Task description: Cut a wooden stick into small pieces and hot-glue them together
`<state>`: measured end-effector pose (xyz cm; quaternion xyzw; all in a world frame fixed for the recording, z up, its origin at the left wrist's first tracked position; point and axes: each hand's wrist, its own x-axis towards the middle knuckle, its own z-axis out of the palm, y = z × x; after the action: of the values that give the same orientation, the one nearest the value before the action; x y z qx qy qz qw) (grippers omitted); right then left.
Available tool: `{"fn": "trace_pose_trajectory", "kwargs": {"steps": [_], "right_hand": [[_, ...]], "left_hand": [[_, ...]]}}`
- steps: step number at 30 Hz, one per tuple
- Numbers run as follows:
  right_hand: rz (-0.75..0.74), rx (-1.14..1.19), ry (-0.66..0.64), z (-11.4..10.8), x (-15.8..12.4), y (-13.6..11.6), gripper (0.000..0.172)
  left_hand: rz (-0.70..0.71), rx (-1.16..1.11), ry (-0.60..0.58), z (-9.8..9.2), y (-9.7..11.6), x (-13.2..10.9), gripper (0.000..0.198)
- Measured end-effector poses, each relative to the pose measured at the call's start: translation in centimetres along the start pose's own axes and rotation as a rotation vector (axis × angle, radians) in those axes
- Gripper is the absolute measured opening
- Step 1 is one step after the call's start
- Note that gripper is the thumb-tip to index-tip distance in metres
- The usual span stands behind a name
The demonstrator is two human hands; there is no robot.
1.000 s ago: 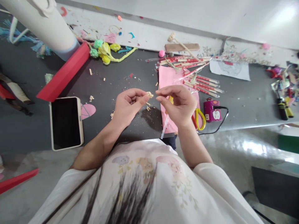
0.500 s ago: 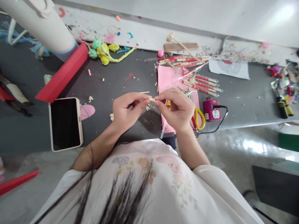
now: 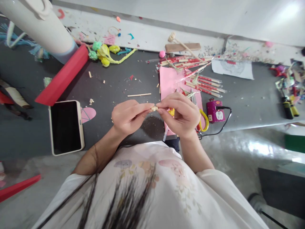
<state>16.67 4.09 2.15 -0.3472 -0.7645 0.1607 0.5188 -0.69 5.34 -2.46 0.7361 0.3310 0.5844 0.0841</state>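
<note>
Between the fingertips of both hands is a small pale wooden piece (image 3: 154, 108), too small to make out in detail. My left hand (image 3: 130, 116) pinches its left end with thumb and forefinger. From the other side, the thumb and forefinger of my right hand (image 3: 182, 113) close on its right end. A thin wooden stick (image 3: 139, 94) lies on the dark table just beyond the fingers. Under my right hand, a sheet of pink paper (image 3: 166, 79) and scissors with a yellow handle (image 3: 204, 121) are partly hidden.
Red-and-cream sticks in clear wrappers (image 3: 205, 84) lie by the pink paper. A purple box with a black cable (image 3: 215, 111) stands to the right. At left are a tablet-like device (image 3: 65, 127), a red bar (image 3: 63, 76) and a large white bottle (image 3: 52, 28). Yellow-green yarn pieces (image 3: 105, 54) lie behind.
Both hands have come slightly nearer my body, still pinching the small piece, and the fingers have shifted on it. The thin stick behind them now shows in full.
</note>
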Motion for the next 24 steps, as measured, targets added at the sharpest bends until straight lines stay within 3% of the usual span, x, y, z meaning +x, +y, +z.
{"fn": "trace_pose_trajectory", "kwargs": {"steps": [15,18,24], "right_hand": [[0.000,0.020,0.012,0.2,0.0,0.0,0.014],[0.045,0.027,0.019,0.3,-0.1,0.0,0.011],[0.238,-0.057,0.066,0.6,-0.3,0.5,0.005]], "left_hand": [[0.009,-0.034,0.016,0.1,0.4,0.2,0.007],[-0.164,-0.110,0.009,0.2,0.9,0.2,0.008],[-0.826,-0.646,-0.078,0.8,0.8,0.7,0.029]]}}
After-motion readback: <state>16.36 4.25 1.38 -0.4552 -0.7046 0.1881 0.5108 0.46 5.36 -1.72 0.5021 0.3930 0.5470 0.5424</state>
